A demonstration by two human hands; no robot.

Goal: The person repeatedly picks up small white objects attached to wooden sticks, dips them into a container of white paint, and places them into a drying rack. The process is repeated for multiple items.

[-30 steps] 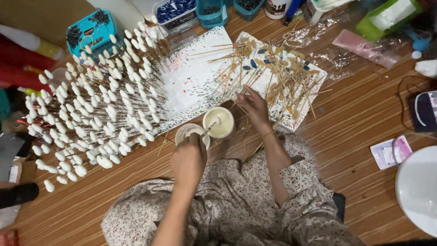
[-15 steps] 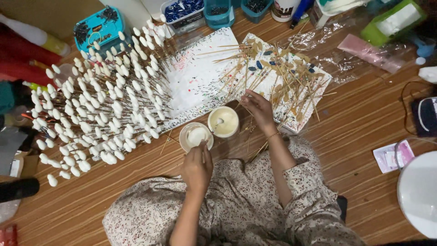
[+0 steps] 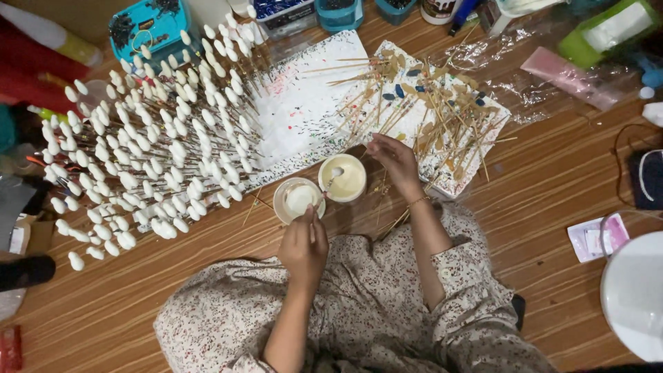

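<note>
My left hand (image 3: 304, 243) pinches a thin stick. Its white blob tip (image 3: 336, 171) sits over the cream-filled cup (image 3: 349, 186). A smaller white bowl (image 3: 293, 202) touches that cup, just beyond my left fingers. My right hand (image 3: 395, 160) rests with curled fingers at the edge of a white board (image 3: 304, 103), beside a pile of bare wooden sticks (image 3: 442, 117) with small blue and tan tips. Whether it grips a stick is hidden. A dense field of upright white-tipped sticks (image 3: 152, 152) stands to the left.
Teal and blue boxes (image 3: 148, 27) and jars line the far edge of the wooden floor. Clear plastic wrap (image 3: 511, 62) and a pink packet lie at upper right. A white round object (image 3: 635, 297) sits at right, and red items at far left.
My left hand has edged forward, and the stick's tip now sits over the cream cup. My right hand has barely moved by the stick pile.
</note>
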